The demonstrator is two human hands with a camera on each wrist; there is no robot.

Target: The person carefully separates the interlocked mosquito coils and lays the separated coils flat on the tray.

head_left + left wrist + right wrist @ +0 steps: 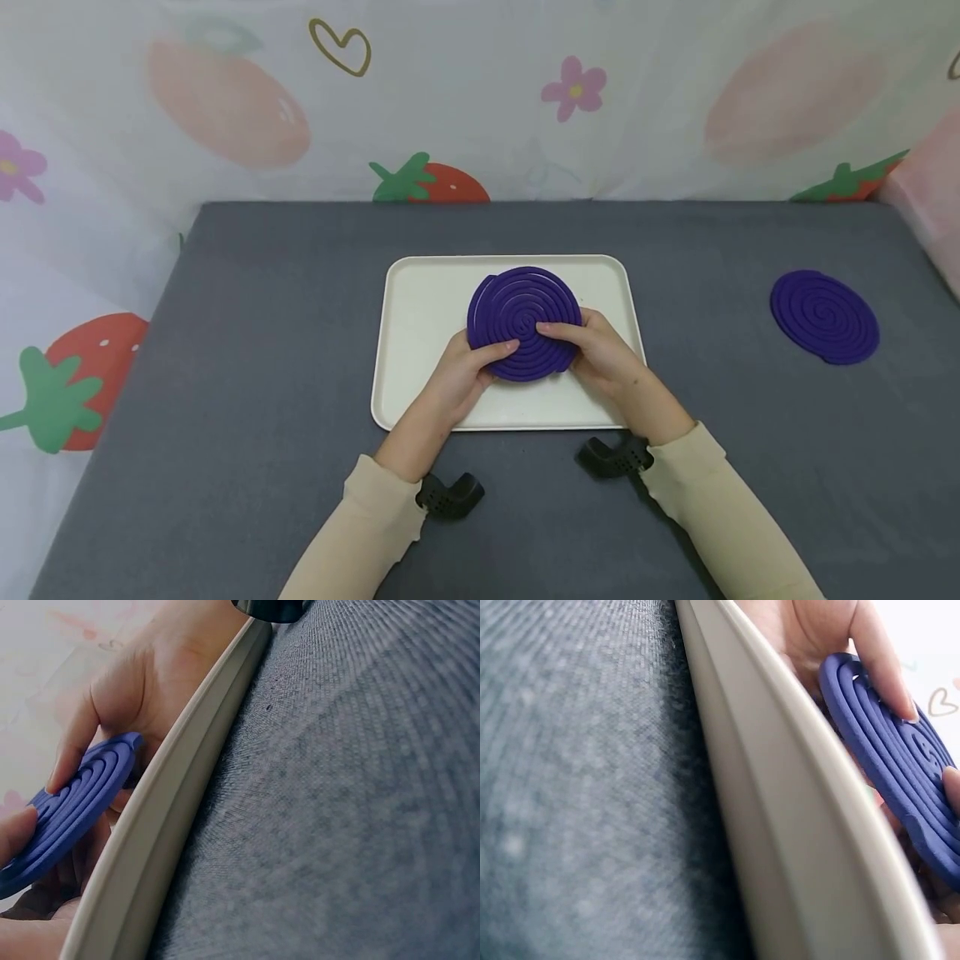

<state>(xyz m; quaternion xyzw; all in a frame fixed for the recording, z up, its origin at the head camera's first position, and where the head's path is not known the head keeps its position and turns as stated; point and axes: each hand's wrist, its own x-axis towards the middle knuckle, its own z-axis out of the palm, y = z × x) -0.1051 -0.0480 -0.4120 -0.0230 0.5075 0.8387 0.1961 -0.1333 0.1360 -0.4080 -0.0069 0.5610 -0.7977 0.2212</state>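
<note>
Both hands hold a purple spiral coaster point(525, 292) above the white tray point(420, 333). The left hand point(461, 371) grips its lower left edge, thumb on the top face and fingers underneath. On the lower right edge the right hand point(603, 354) pinches it the same way, its thumb tip near the coil's centre. Both wrist views show the coaster point(82, 795) tilted beyond the tray's rim point(795, 787). The fingers below are mostly hidden. A second purple spiral coaster point(825, 317) lies flat on the table to the right.
Dark grey cloth covers the table point(262, 350). A white curtain point(465, 92) with strawberries, flowers and hearts hangs behind and along the left side. Something pink point(930, 192) stands at the right edge. Black wrist devices point(453, 497) sit at both cuffs.
</note>
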